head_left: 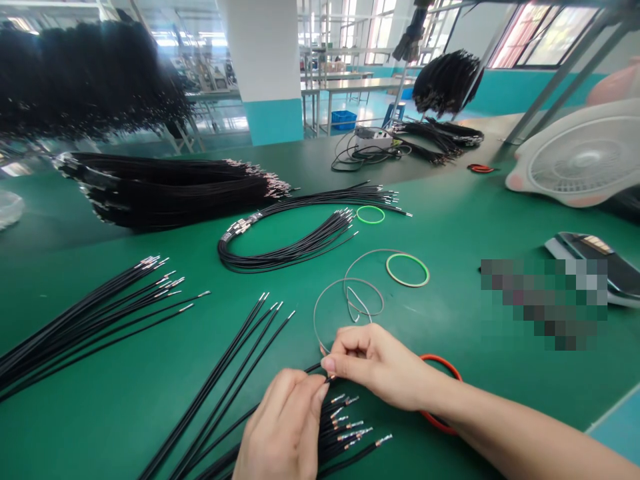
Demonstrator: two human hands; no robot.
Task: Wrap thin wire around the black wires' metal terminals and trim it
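Green bench [450,233] sweeping right across the frame, and it's busy! Upper left, a hefty bundle of black cables [175,193]; left edge, a looser fan of leads [95,327], tips pointing up and right. Centre, a bent bundle [290,257] curls back on itself, a small green ring [371,223] just beside its tips. Below, thin grey wire [350,279] loops near a second green ring [407,286]. Lower centre, slim black cords [203,387]; upper right, a red coil [481,169]!

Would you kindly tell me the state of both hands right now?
Left hand: closed, holding a slim black round cable.
Right hand: closed, pinching near the cable's end; whether it also grips the thin grey looped wire cannot be told.
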